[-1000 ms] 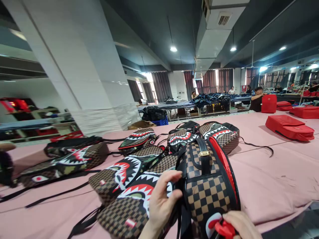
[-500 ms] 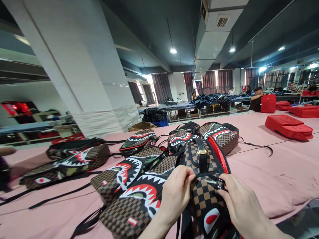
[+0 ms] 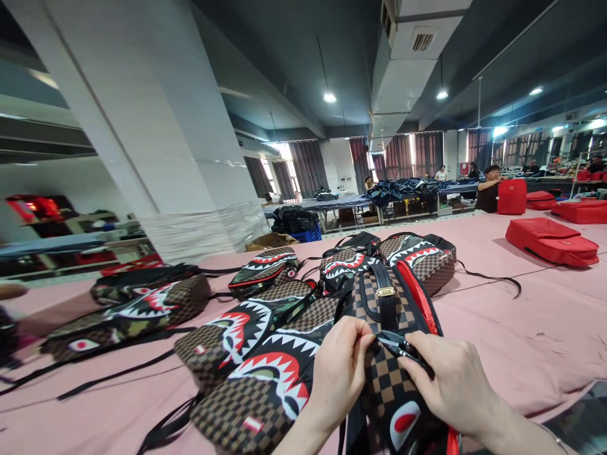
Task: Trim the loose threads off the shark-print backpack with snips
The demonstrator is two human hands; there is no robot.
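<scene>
A brown-and-black checkered backpack [image 3: 383, 378] with a red-and-white eye print lies in front of me. Its black top strap carries a gold buckle [image 3: 386, 291], and a red edge runs down its right side. My left hand [image 3: 342, 363] is closed in a pinch against the bag, just below the strap; what lies between the fingertips is too small to make out. Dark thread snips [image 3: 396, 345] are gripped in my right hand [image 3: 450, 379], their blade tips pointing left, close to the left fingertips. Another shark-mouth backpack [image 3: 265, 395] lies beside the left wrist.
More shark-print backpacks [image 3: 142, 309] with loose straps spread across the pink-covered table [image 3: 497, 328]. Red bags [image 3: 550, 242] stand at the right, where a co-worker [image 3: 488, 189] handles one. A white pillar [image 3: 180, 126] rises behind the table.
The thread snips in my right hand have swung left and up, their tips now beside my left fingers. My left hand keeps its pinch almost in the same place.
</scene>
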